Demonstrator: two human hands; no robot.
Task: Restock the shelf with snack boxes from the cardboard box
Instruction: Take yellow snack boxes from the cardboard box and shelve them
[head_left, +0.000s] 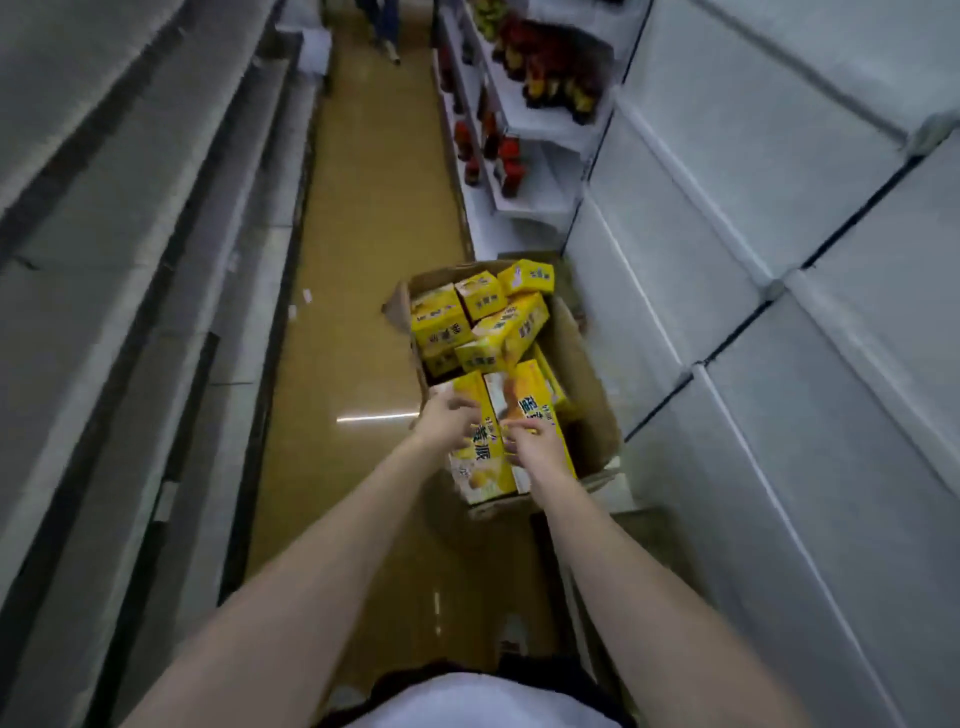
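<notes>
Below, in the head view, both hands reach into the cardboard box (582, 364) on the aisle floor: left hand (445, 418) and right hand (535, 449) each curl onto a yellow snack box (480, 457), long axis running away from the person, shelf (779, 291) rightward.

Both forearms (332, 566) are bare, no sleeves showing; a white top (467, 701) with dark edging covers the torso.

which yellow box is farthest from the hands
The yellow box at the cardboard box's far right corner, perched atop the pile; the others lie nearer the hands.
</notes>
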